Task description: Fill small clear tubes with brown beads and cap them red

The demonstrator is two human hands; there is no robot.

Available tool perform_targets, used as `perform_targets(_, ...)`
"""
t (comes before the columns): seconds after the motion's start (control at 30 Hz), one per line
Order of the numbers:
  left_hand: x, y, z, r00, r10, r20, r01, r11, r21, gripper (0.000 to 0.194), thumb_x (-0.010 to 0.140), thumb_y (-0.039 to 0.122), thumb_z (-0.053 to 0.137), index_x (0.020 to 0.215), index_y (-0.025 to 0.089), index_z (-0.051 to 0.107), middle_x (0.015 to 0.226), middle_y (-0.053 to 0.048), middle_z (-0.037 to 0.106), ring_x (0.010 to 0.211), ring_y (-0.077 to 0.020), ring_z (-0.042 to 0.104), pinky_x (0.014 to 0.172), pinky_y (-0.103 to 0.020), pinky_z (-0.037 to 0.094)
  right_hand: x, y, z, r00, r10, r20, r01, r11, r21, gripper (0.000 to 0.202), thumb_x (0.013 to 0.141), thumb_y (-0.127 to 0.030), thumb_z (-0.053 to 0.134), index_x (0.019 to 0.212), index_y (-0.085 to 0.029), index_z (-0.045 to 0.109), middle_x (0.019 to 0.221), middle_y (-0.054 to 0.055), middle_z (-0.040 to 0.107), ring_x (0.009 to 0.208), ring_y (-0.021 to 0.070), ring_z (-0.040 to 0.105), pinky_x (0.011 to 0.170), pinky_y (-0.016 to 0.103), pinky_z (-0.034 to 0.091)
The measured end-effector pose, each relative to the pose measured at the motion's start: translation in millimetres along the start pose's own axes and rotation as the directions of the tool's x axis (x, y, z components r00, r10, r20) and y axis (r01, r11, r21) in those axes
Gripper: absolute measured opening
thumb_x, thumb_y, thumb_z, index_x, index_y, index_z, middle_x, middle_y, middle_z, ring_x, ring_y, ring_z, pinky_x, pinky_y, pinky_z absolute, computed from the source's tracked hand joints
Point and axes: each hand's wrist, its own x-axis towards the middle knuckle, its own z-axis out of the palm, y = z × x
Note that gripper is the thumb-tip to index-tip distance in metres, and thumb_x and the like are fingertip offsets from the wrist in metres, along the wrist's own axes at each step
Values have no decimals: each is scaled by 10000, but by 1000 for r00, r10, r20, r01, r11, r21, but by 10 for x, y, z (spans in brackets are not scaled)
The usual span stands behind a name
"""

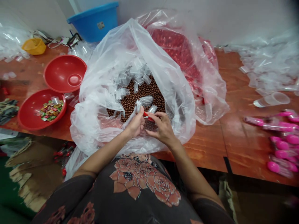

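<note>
Over the front of an open clear plastic bag [93,124], my two hands meet. My left hand [136,123] is closed, its thumb and fingers pinching a small red cap [145,114]. Fingers curled, my right hand [163,127] grips a small clear plastic container [149,125] just under the red cap. Whether the cap touches the container I cannot tell. Many small brown balls [130,105] fill the bag behind my hands. On top of them lie clear plastic cups [122,92] and a crumpled piece of clear plastic [145,101].
At left stand two red bowls [63,70], one with wrapped sweets [51,110]. Behind are a blue tub [95,23] and a bag of red pieces [175,46]. Pink-capped tubes [281,127] and clear containers [272,99] lie at right on the wooden table [210,140].
</note>
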Motion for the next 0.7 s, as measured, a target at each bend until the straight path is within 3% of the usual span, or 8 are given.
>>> perform_targets(0.07, -19, 35, 17, 999, 15, 52, -13, 999, -35, 885, 777, 890, 288, 1106, 168, 680, 884, -126, 727, 886, -242, 678, 708, -317, 533, -20, -34, 19, 1000, -30, 5, 30, 1000, 2, 614, 791, -373, 714, 1354, -266, 494, 1258, 114, 566, 1141, 280, 563, 951, 465, 491)
perform_targets(0.17, -50, 67, 56, 997, 43, 71, -39, 998, -46, 903, 818, 860, 239, 1162, 151, 678, 956, -148, 733, 943, -274, 669, 754, -362, 540, -48, -54, 66, 992, -77, -98, 78, 997, 6, 633, 808, -383, 712, 1364, -271, 431, 1173, 98, 586, 1096, 269, 569, 933, 456, 490)
perform_targets(0.27, -61, 71, 83, 1000, 12, 23, -10, 997, -79, 719, 914, 708, 342, 1245, 152, 656, 961, -123, 743, 870, -239, 680, 756, -353, 537, -69, -76, 118, 979, -106, -176, 106, 994, -14, 676, 815, -378, 712, 1387, -292, 360, 1142, 76, 596, 1090, 266, 567, 975, 474, 465)
perform_targets(0.4, -61, 57, 84, 997, 32, -76, -40, 994, -99, 494, 898, 451, 526, 1290, 170, 628, 756, -49, 718, 631, -161, 639, 660, -298, 517, -65, -121, 125, 982, -16, -190, 11, 1000, -30, 806, 806, -390, 717, 1452, -303, 242, 1268, 103, 532, 1186, 283, 520, 1001, 479, 451)
perform_targets(0.5, -62, 36, 90, 994, 57, -94, -64, 995, -70, 501, 872, 424, 518, 1290, 164, 613, 624, -16, 653, 535, -145, 593, 592, -277, 493, -6, -139, 67, 991, -13, -134, 2, 997, -79, 862, 796, -466, 715, 1479, -260, 230, 1351, 137, 482, 1241, 305, 481, 1031, 486, 423)
perform_targets(0.6, -58, 3, 110, 987, 102, -127, -105, 994, -12, 513, 871, 447, 493, 1276, 152, 605, 565, 6, 593, 482, -127, 536, 517, -246, 435, 77, -136, 12, 999, -50, -6, 49, 989, -136, 778, 809, -536, 669, 1442, -233, 333, 1346, 137, 524, 1221, 317, 492, 1041, 491, 384)
perform_targets(0.7, -60, -42, 108, 970, 159, -187, -151, 987, 53, 493, 867, 441, 493, 1267, 171, 594, 562, 27, 544, 451, -104, 468, 464, -229, 357, 127, -108, 16, 995, -86, 48, 92, 985, -148, 678, 813, -591, 623, 1353, -220, 451, 1303, 133, 581, 1194, 318, 519, 1036, 482, 359)
